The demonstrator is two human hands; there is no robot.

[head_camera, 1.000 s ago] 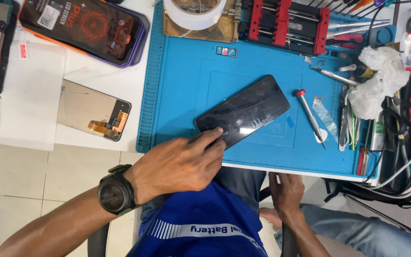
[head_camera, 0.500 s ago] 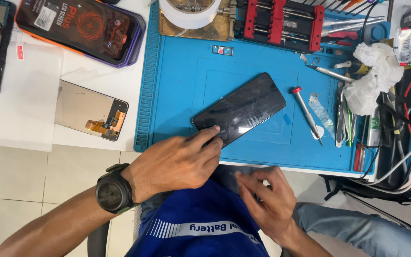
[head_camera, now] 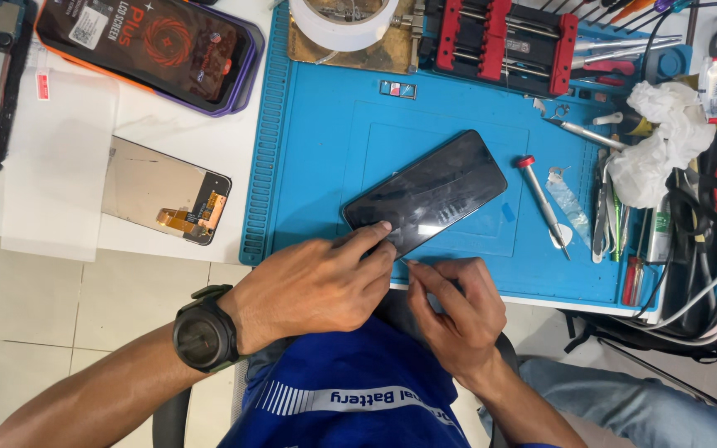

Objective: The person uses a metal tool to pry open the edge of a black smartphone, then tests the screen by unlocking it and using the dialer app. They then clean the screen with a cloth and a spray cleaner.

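Black glossy glass-fronted smartphone (head_camera: pixel 426 192), slanted on blue silicone work mat (head_camera: pixel 317 166): pinned at near corner by left hand (head_camera: pixel 313 286) fingertips, right hand (head_camera: pixel 450 303) pinching thin pick at edge; likely slippery, fragile, best gripped by edges.

Bright, even light from above; soft shadows only; faint glare on the phone (head_camera: pixel 426 193) glass; picture sharp, little blur

Right hand (head_camera: pixel 458 311) has risen to the phone (head_camera: pixel 425 192) edge
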